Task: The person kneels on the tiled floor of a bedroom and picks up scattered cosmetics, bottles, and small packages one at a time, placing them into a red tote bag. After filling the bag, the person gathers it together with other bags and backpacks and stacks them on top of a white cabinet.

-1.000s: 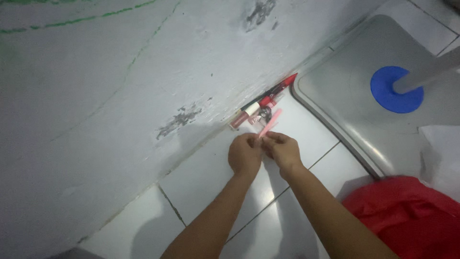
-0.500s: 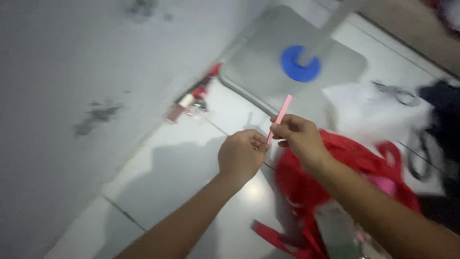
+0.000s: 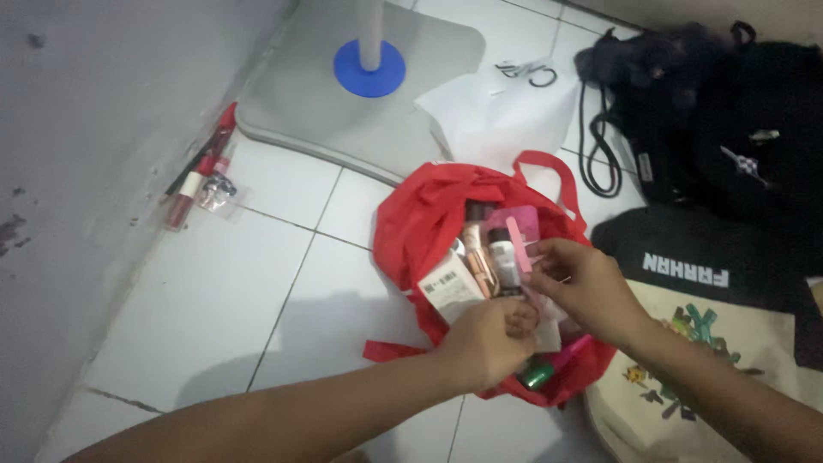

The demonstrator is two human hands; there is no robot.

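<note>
By the wall, a few cosmetic tubes [image 3: 199,182] lie on the floor [image 3: 214,300]. The left hand [image 3: 489,339] curls its grip on the open red bag [image 3: 420,227], steadying it. The right hand [image 3: 583,287] pinches a pink nail file [image 3: 517,233] over the crowded bottles [image 3: 501,257]. Seemingly packing; seating the file calls for finding a gap.

Floor: white tiles [image 3: 214,300] — dark grout lines.
Wall: grey, scuffed [image 3: 77,103], left.
Furniture: grey stand base [image 3: 300,111] — possibly a fan's.
</note>
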